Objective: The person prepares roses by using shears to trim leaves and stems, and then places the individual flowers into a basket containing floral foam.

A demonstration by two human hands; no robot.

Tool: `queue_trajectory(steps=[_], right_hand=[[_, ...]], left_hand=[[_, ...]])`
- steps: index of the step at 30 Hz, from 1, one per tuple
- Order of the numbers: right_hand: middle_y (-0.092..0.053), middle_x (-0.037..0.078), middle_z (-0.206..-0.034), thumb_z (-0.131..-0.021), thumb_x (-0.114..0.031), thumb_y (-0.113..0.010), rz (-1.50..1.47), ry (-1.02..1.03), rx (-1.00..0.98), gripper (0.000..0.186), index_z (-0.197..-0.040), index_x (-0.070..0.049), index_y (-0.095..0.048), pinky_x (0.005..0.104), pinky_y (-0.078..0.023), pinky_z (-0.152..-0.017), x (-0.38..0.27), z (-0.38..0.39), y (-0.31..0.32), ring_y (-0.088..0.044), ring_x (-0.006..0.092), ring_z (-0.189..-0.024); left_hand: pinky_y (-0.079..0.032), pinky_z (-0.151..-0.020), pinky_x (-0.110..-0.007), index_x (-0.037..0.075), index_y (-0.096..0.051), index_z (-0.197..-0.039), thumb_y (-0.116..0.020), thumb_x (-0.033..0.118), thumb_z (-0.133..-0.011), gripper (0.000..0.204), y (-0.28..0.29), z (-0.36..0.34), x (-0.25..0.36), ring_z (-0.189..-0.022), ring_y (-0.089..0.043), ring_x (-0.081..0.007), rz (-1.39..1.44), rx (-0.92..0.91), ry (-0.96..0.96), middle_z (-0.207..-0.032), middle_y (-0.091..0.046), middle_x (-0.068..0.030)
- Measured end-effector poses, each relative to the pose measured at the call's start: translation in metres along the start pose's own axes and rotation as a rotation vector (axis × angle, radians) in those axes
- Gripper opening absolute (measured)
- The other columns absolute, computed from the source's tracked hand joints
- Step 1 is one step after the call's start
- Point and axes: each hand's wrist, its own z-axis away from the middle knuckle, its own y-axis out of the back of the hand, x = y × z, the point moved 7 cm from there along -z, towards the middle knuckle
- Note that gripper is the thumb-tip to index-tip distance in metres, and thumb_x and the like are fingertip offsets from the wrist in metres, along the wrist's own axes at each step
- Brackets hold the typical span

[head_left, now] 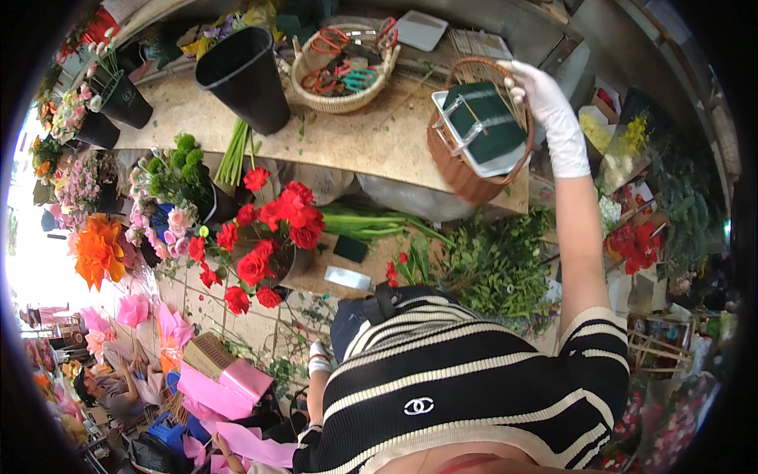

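My right hand [545,99], in a white glove, reaches out to the far right of the table. Its fingers are closed on the arched handle of a brown wicker basket [444,164]. Inside the basket sits a white plastic liner [496,167] holding a dark green floral foam block [489,118], with clear tape across it. The basket leans at the table's front right edge. My left arm hangs beside my body; the left hand [318,353] looks small, with white at the wrist, and its fingers cannot be made out.
On the wooden table [363,142] are a tall black bucket [245,83] and a woven basket [343,103] of scissors and cutters. Red roses [268,229] and cut greenery [497,261] are below its front edge. Pink wrapping paper [229,387] and another person [118,391] are at lower left.
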Motion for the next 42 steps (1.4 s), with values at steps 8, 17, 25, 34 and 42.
queue_trajectory(steps=[8,17,25,34,42], right_hand=[[-0.049,-0.004,-0.055,-0.086,-0.034,-0.061,0.609,0.216,0.175,0.031,-0.083,-0.006,-0.071,0.0207,-0.027,-0.043,-0.026,0.002,-0.006,-0.039,0.0042,-0.045],[-0.045,-0.004,-0.052,-0.086,-0.04,-0.062,0.641,0.471,0.199,0.038,-0.072,-0.005,-0.066,0.021,-0.03,-0.044,-0.008,-0.039,-0.001,-0.039,0.0044,-0.045],[-0.057,0.005,-0.059,-0.088,-0.036,-0.058,0.804,0.664,0.221,0.033,-0.079,-0.006,-0.068,0.0285,-0.042,-0.053,-0.001,-0.047,-0.009,-0.053,0.0131,-0.053],[-0.064,0.006,-0.101,-0.085,-0.012,-0.062,0.497,1.01,0.512,0.02,-0.104,-0.009,-0.065,0.0265,-0.047,-0.079,-0.01,0.002,0.005,-0.06,0.0143,-0.087],[-0.053,0.01,-0.113,-0.085,0.003,-0.054,-0.071,0.488,0.916,0.036,-0.12,0.0,-0.045,0.0297,-0.04,-0.097,0.248,0.12,0.063,-0.053,0.018,-0.104]], left_hand=[[-0.04,-0.064,-0.042,0.014,-0.058,-0.088,-0.046,0.044,-0.089,0.032,-0.031,-0.009,0.038,-0.066,-0.05,-0.0213,0.149,-0.008,-0.016,-0.078,-0.058,-0.0034],[-0.028,-0.045,-0.031,0.016,-0.058,-0.07,-0.05,0.04,-0.089,0.032,-0.028,-0.005,0.052,-0.047,-0.039,-0.0157,0.203,-0.05,-0.022,-0.057,-0.05,0.0008],[-0.037,-0.051,-0.035,0.013,-0.063,-0.073,-0.053,0.041,-0.086,0.032,-0.017,-0.036,0.026,-0.055,-0.052,-0.0224,0.123,-0.096,0.012,-0.063,-0.057,-0.0067],[-0.038,-0.055,-0.036,0.012,-0.064,-0.077,-0.053,0.042,-0.086,0.033,-0.064,-0.008,0.079,-0.061,-0.054,-0.0243,0.05,-0.123,-0.089,-0.068,-0.06,-0.0084],[-0.04,-0.058,-0.037,0.011,-0.065,-0.081,-0.052,0.042,-0.086,0.035,-0.064,0.002,0.069,-0.067,-0.056,-0.0261,-0.095,-0.127,-0.095,-0.073,-0.061,-0.0099]])
